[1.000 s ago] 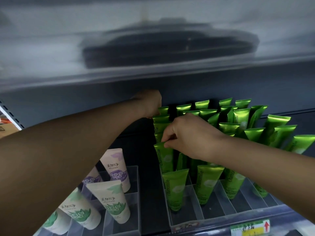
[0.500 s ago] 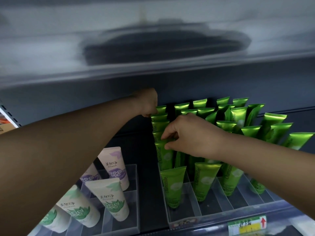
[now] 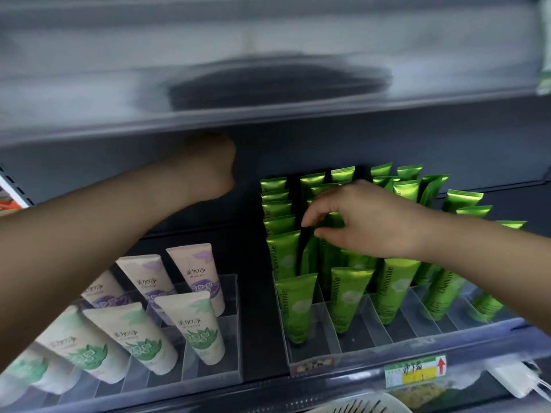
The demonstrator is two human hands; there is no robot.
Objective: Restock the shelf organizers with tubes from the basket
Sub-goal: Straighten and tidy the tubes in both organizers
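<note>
Head view: the right grip [image 3: 366,219] reaches in from the right over the green tubes [image 3: 283,254], which stand upright in rows in a clear organizer [image 3: 313,353] on the shelf [image 3: 262,380]. Its thumb and curled fingers [image 3: 308,220] pinch the crimped top of one green tube [image 3: 334,220] in the second row from the left, among its neighbours. The left grip [image 3: 214,165] is stretched toward the dark back of the shelf, left of the green rows and touching none of them. It is blurred and seen from behind, so I cannot tell whether it is open or closed. Lower left, a second clear organizer [image 3: 232,323] holds white tubes [image 3: 193,326] leaning back, with green labels in front and purple behind. A price tag [image 3: 414,371] sits on the shelf's front edge
</note>
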